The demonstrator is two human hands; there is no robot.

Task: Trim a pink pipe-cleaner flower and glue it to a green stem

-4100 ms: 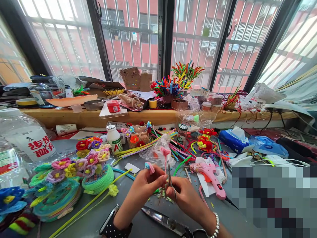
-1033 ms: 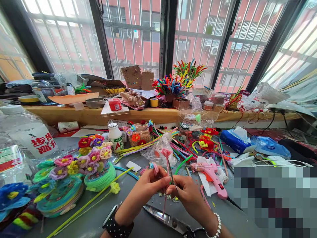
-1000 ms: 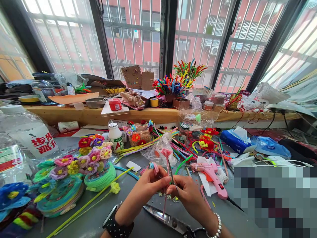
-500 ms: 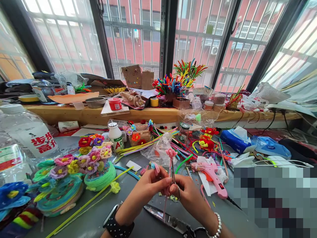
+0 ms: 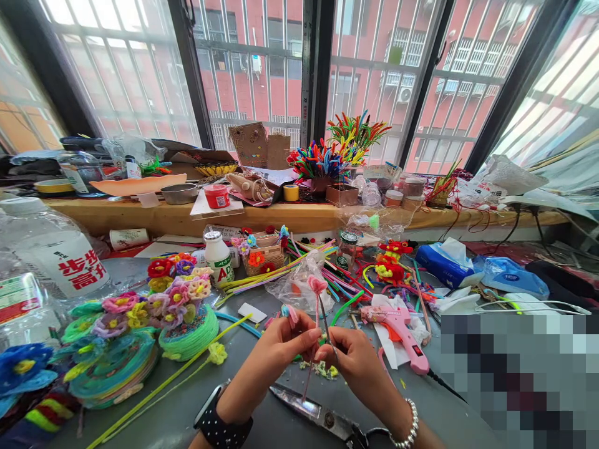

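My left hand (image 5: 290, 346) pinches the thin stem of a pink pipe-cleaner flower (image 5: 317, 285), which stands upright with its stem end hanging below my fingers. Between other fingers of that hand pokes a small pink and blue fuzzy piece (image 5: 292, 315). My right hand (image 5: 349, 352) is closed on small scissors (image 5: 324, 315), their slim dark tip pointing up beside the stem. Whether the tip touches the stem I cannot tell. Under my hands lie large scissors (image 5: 322, 416) and yellow fuzzy scraps (image 5: 322, 370).
To the right lies a pink glue gun (image 5: 397, 330) on white paper, its cord trailing away. Fuzzy flowers in a green basket (image 5: 189, 337) stand left. Behind are pipe cleaners (image 5: 281, 265), a white bottle (image 5: 218, 259), a glass jar (image 5: 347, 249) and a tissue pack (image 5: 447, 265).
The pink flower has shifted slightly left and turned, showing its head more fully. The small scissors' tip has moved a little away from the stem. Both hands stay close together.
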